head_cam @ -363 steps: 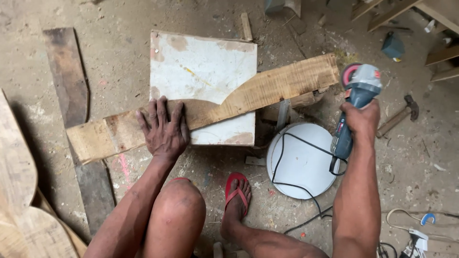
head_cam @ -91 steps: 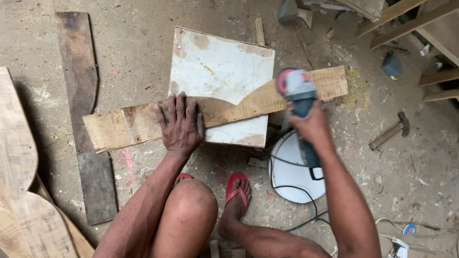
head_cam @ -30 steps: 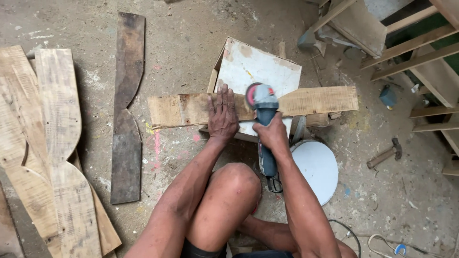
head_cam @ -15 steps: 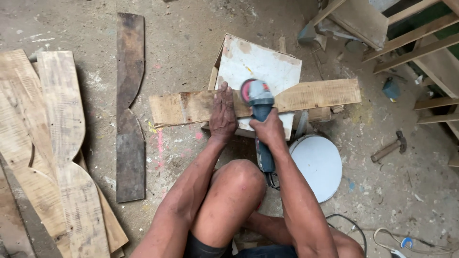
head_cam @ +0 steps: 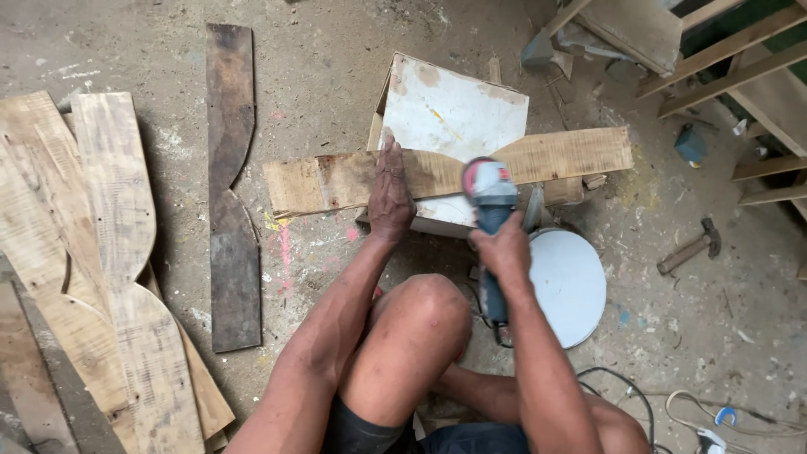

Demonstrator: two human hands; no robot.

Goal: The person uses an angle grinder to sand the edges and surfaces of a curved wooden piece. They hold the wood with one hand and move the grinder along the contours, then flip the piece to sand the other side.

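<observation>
1. Head view looks straight down on the workshop floor (head_cam: 336, 76), dusty and strewn with wood chips, which fills the whole scene.
2. At nine o'clock lies a stack of pale shaped boards (head_cam: 92, 252) with wavy edges, and just beside it, toward the middle, one dark weathered plank (head_cam: 231, 185) cut to the same curve.
3. At twelve o'clock of your knees stands a white box (head_cam: 454, 105), patchy and worn, serving as your bench.
4. Across the box rests the long plank (head_cam: 572, 151), running from nine to three o'clock, with a curved cut on its far edge.
5. At four o'clock of the box a round white lid (head_cam: 572, 286) lies flat on the floor, partly under your right forearm.
6. Your left hand (head_cam: 391, 189) presses flat on the plank, fingers together and pointing to twelve o'clock, holding nothing.
7. Your right hand (head_cam: 504, 248) is clamped round the body of the angle grinder (head_cam: 492, 197), whose red-rimmed disc end sits at the plank's near edge, just at three o'clock of your left hand.
8. A hammer (head_cam: 689, 248) lies well apart at three o'clock on the floor.
9. A small blue container (head_cam: 689, 145) sits at two o'clock, near the timber frames.
</observation>
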